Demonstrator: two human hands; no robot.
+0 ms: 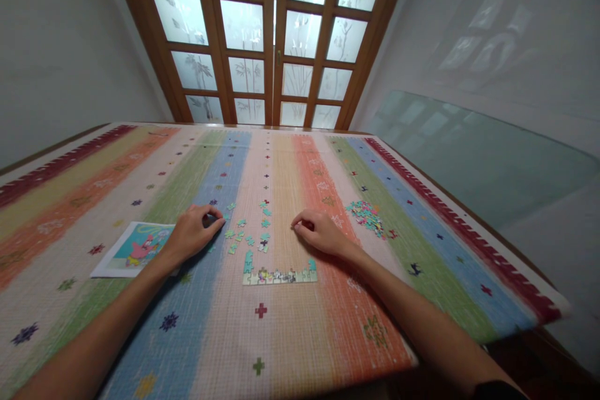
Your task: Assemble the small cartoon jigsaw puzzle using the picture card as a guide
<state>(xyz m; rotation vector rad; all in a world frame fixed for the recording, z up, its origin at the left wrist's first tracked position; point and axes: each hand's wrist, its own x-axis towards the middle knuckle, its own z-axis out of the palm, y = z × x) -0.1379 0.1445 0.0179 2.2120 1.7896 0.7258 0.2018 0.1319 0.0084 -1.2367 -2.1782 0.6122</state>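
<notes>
- Nearest, and spreading out under both forearms, a tablecloth (295, 337) with lengthwise stripes of pink, blue, green, cream, orange and dark red, dotted with small stars, crosses and other motifs.
- Also close by, at the lower right, the end of a dark sleeve (497, 390) on the right arm.
- Between the two forearms, a little nearer than either hand, a partly joined jigsaw border (280, 277): a pale bottom row with coloured marks, and a short turquoise side rising at each end, the left one taller than the right.
- Left of the left hand, a printed sheet (140, 249) lying flat, showing a pink cartoon figure on turquoise; the left forearm covers part of its right edge.
- The left hand (197, 229) rests low over the blue stripe, thumb and forefinger curved toward each other; whether a piece sits between the tips, I cannot tell.
- The right hand (319, 231), over the orange stripe, has fingers curled in and thumb close to forefinger; again I cannot tell whether it pinches anything.
- Between the hands, closer to the left one, scattered loose pieces (241, 223), mostly turquoise and pale green.
- Right of the right hand and slightly beyond it, a heap of mixed-colour pieces (367, 217).
- Far ahead of both hands, wooden doors (269, 56) with frosted, plant-patterned panes (297, 34).
</notes>
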